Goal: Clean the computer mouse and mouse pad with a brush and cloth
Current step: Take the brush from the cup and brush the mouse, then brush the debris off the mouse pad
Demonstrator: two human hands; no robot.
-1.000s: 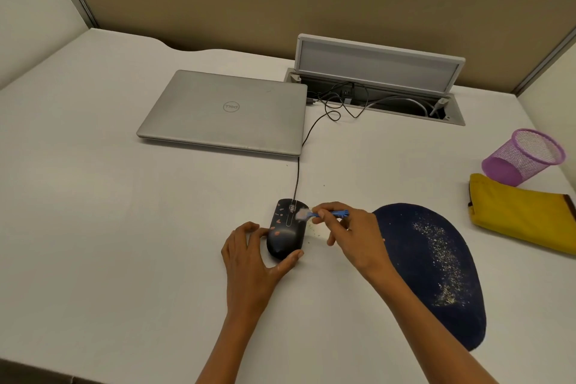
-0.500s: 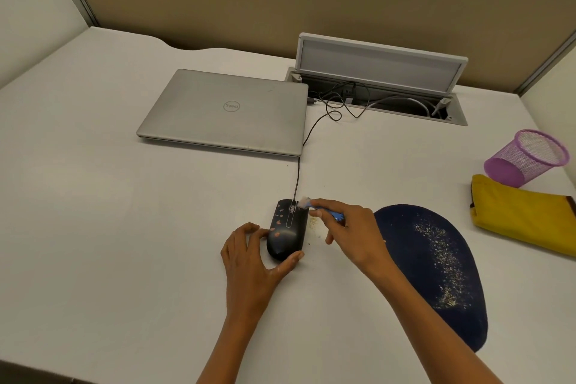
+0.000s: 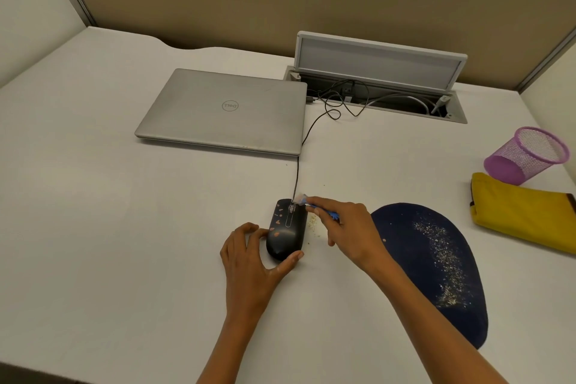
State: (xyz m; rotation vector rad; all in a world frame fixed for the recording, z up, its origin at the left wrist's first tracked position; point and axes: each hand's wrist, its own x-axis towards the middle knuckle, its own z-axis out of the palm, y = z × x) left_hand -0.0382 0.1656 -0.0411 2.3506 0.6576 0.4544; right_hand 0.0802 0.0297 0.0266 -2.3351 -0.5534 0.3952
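Observation:
A black wired mouse (image 3: 288, 229) with orange specks on its left side lies on the white desk (image 3: 124, 227). My left hand (image 3: 252, 259) grips its rear, thumb on the right side. My right hand (image 3: 346, 229) holds a small blue brush (image 3: 311, 203), whose white bristles touch the mouse's front by the scroll wheel. Pale crumbs (image 3: 313, 223) lie on the desk just right of the mouse. A dark blue mouse pad (image 3: 436, 271), streaked with pale grit, lies to the right. A folded yellow cloth (image 3: 523, 212) rests at the far right.
A shut silver laptop (image 3: 227, 111) lies behind the mouse, whose cable (image 3: 297, 171) runs to an open cable tray (image 3: 377, 93) at the back. A purple mesh cup (image 3: 526, 154) lies tipped beside the cloth. Partition walls enclose the desk.
The brush head has moved forward from the middle right of the mouse to its front edge. More crumbs now lie beside the mouse. My left hand has stayed put.

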